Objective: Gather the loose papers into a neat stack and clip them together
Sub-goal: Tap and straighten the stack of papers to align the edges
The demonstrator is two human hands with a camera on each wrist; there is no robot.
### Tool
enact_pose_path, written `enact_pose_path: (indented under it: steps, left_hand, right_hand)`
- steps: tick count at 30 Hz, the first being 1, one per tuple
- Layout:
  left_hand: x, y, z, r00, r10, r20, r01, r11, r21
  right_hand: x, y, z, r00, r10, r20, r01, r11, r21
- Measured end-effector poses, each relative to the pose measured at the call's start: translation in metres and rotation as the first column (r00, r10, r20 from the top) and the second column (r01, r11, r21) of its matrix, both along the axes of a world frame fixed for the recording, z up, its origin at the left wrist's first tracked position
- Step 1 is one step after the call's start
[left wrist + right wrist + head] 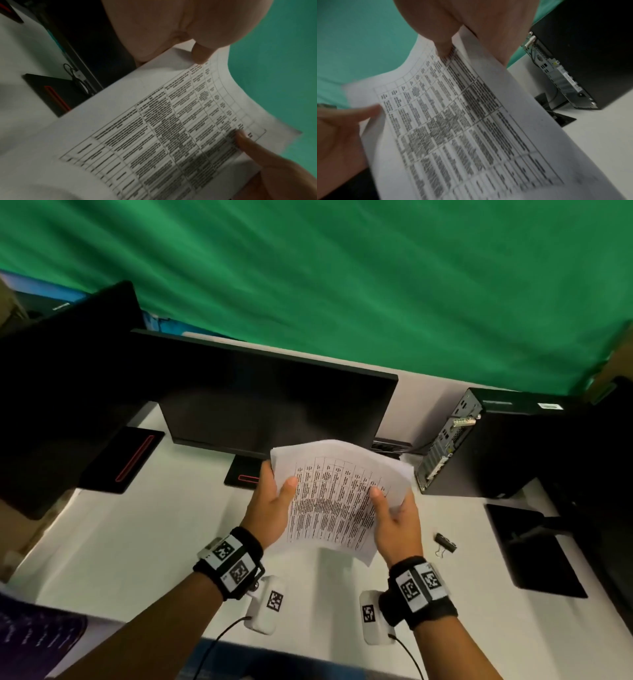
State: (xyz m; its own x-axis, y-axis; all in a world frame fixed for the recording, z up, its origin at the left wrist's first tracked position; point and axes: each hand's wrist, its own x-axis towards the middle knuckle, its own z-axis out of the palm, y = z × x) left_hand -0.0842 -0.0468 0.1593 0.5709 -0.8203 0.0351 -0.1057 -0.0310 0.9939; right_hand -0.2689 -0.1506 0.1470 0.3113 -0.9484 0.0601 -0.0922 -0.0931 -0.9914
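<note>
A stack of white papers [337,494] printed with a dense table is held up off the white desk [137,535], its top edge curling away from me. My left hand [270,501] grips the stack's left edge, thumb on the printed face. My right hand [394,515] grips the right edge the same way. The left wrist view shows the papers [163,135] with my left thumb [200,54] pressing on them. In the right wrist view the papers [462,121] are pinched under my right thumb [443,46]. A black binder clip [445,543] lies on the desk to the right of my right hand.
A black monitor [267,395] stands right behind the papers, with a second dark monitor [61,392] to the left. A black computer tower [493,446] sits at the right, with a black pad [534,549] in front of it. Green cloth [342,275] hangs behind the desk.
</note>
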Motion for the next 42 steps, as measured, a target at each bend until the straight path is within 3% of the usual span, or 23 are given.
enact_pose_path:
  steps: [3, 6, 14, 21, 42]
  left_hand:
    - [-0.006, 0.003, -0.02, 1.0, 0.016, -0.001, -0.016, 0.996, 0.088]
    - [-0.007, 0.003, -0.026, 0.998, 0.015, -0.055, -0.01, 0.994, 0.104]
    - [-0.008, -0.014, -0.01, 0.948, 0.19, -0.254, -0.162, 0.979, 0.128]
    - [-0.003, -0.022, -0.009, 0.951, 0.22, -0.218, -0.19, 0.97, 0.151]
    - [0.002, -0.025, -0.015, 0.976, 0.177, -0.128, -0.164, 0.981, 0.104]
  right_hand:
    - [-0.002, 0.015, -0.023, 0.997, 0.042, -0.063, -0.038, 0.997, 0.061]
    - [-0.005, 0.019, -0.034, 0.999, 0.017, -0.034, -0.013, 0.992, 0.123]
    - [0.007, 0.006, -0.017, 0.986, -0.169, -0.018, 0.169, 0.976, 0.136]
    - [0.013, -0.004, -0.02, 0.965, -0.259, -0.033, 0.26, 0.951, 0.165]
    - [0.016, -0.008, -0.023, 0.977, -0.209, -0.039, 0.213, 0.963, 0.166]
